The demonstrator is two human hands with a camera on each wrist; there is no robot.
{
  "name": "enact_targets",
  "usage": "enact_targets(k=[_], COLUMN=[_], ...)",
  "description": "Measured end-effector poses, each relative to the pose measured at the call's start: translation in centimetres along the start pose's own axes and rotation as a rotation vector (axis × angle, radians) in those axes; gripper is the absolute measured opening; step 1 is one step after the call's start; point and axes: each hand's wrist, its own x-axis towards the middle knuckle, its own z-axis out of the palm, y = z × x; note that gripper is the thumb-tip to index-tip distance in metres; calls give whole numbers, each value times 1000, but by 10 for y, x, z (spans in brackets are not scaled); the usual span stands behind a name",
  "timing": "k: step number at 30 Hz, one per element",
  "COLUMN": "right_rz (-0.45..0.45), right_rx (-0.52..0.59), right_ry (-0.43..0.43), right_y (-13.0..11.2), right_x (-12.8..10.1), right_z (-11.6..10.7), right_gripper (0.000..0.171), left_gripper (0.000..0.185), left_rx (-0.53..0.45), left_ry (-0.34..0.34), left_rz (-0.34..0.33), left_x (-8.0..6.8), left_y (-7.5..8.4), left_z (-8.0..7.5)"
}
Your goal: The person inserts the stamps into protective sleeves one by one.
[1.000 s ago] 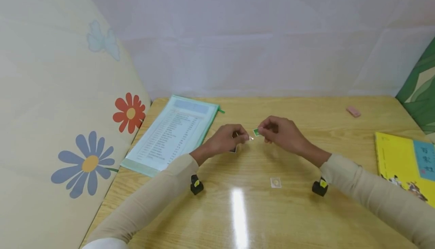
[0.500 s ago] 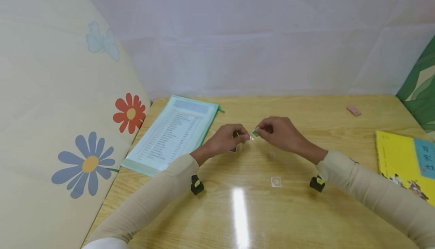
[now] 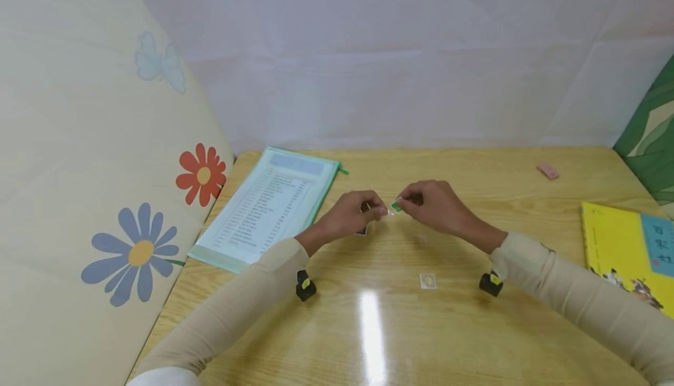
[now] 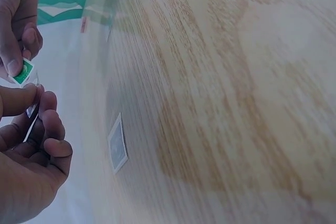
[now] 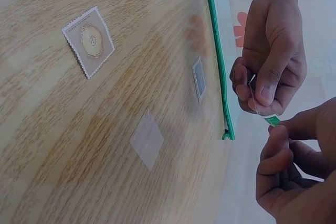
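Observation:
Above the wooden table (image 3: pixel 474 339) my two hands meet. My right hand (image 3: pixel 402 203) pinches a small green stamp (image 3: pixel 396 206) (image 4: pixel 22 72) (image 5: pixel 272 120) between thumb and fingers. My left hand (image 3: pixel 380 212) (image 5: pixel 261 94) pinches a thin clear sleeve (image 5: pixel 254 97) (image 4: pixel 31 109), its edge touching the green stamp. On the table lie a stamp with a yellow centre (image 3: pixel 428 281) (image 5: pixel 88 40), a darker stamp (image 5: pixel 198 78) (image 4: pixel 117 142) below my left hand, and another clear sleeve (image 5: pixel 147 139).
A green-edged document folder (image 3: pixel 268 204) lies at the left. A yellow book (image 3: pixel 626 251) sits at the right edge and a pink eraser (image 3: pixel 547 171) at the far right. Flowered panel (image 3: pixel 142 251) on the left, leaf-patterned panel (image 3: pixel 650 140) on the right.
My right hand has moved a little left and down, bringing the green stamp up against the clear sleeve in my left hand. The left hand has barely moved.

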Motion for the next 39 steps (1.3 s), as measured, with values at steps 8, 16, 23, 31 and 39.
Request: enact_targets(k=[8,16,23,31,39], right_rz=[6,48,54,66,44], right_rx=[8,34,29,5,2], right_ry=[-38,-110,-150,-150,-149], right_y=[-2,-2,-2,-3,-3], right_x=[2,4,5,5,7], right_z=[-3,-7,-9,-11,-13], right_gripper=[20,22,21,20,19], left_gripper=[15,15,16,13,14], left_rx=[22,58,63,54,74], left_ry=[0,-4,-10,11,8], left_rz=[4,15,7,-3,10], left_x=[0,1,1,3,2], left_y=[2,2,3,2,5], left_z=[0,1,2,2,2])
